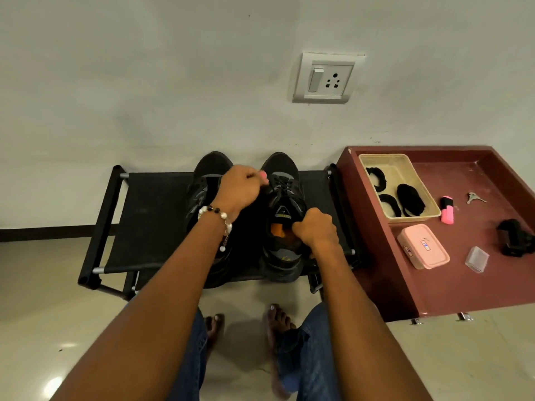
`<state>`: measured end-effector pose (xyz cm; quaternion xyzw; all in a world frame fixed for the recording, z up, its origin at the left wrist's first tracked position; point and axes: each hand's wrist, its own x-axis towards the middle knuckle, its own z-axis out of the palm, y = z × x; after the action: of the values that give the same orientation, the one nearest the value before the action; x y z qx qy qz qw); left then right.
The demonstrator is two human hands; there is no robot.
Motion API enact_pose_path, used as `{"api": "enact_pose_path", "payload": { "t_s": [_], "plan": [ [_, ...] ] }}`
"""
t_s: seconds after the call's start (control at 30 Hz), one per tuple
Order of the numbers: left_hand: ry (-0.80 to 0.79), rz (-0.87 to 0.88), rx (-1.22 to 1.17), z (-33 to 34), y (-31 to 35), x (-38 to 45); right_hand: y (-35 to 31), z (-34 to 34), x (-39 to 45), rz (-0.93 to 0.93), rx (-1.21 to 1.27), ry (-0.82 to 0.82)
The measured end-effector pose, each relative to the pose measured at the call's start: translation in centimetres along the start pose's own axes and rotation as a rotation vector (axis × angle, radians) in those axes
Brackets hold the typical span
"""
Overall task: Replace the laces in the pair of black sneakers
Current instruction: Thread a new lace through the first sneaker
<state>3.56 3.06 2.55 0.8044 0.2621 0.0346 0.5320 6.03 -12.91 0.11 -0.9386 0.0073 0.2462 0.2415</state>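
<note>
Mostly hidden under the left arm: left black sneaker (212, 166), only toe and side showing. Right black sneaker (285, 198) easier to see, with black laces (282, 185), grey trim, an orange inside and a small "7" on the tongue. Both sitting side by side on the black bench (153, 215), toes to the wall. Left hand (241, 189) curled, pinching a lace near the top. Right hand (315, 230) gripping the shoe's opening. Pink box (422, 246) label too small to read.
</note>
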Motion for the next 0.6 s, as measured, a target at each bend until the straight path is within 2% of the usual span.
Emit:
{"api": "enact_pose_path", "payload": {
  "t_s": [0.1,0.17,0.23,0.27,0.3,0.33,0.4,0.47,0.53,0.6],
  "plan": [
    [0.063,-0.1,-0.701,-1.4,1.2,0.0,-0.1,0.0,0.1,0.008,-0.005,-0.001],
    [0.035,-0.12,-1.159,-2.2,1.5,0.0,-0.1,0.0,0.2,0.009,-0.005,0.002],
    [0.018,-0.108,-1.37,-2.8,1.3,0.0,-0.1,0.0,0.2,0.003,-0.005,0.003],
    [0.023,-0.102,-1.362,-2.9,1.1,0.1,-0.1,0.0,0.2,-0.003,-0.005,0.009],
    [0.035,-0.094,-1.273,-2.8,1.1,0.2,-0.2,0.0,0.2,-0.011,-0.003,0.017],
    [0.059,-0.072,-1.078,-2.6,0.9,0.1,-0.3,0.0,0.3,-0.018,0.0,0.027],
    [0.105,0.038,-0.408,-1.7,0.5,0.1,-0.5,0.1,0.3,-0.027,0.009,0.049],
    [0.041,0.198,0.206,-0.5,-0.2,0.1,-0.8,0.1,0.3,-0.032,0.015,0.067],
    [-0.093,0.21,0.467,0.5,-0.6,0.2,-0.9,0.2,0.3,-0.031,0.02,0.078],
    [-0.151,0.146,0.49,0.8,-0.6,0.2,-1.0,0.3,0.3,-0.025,0.03,0.082]
  ]
}}
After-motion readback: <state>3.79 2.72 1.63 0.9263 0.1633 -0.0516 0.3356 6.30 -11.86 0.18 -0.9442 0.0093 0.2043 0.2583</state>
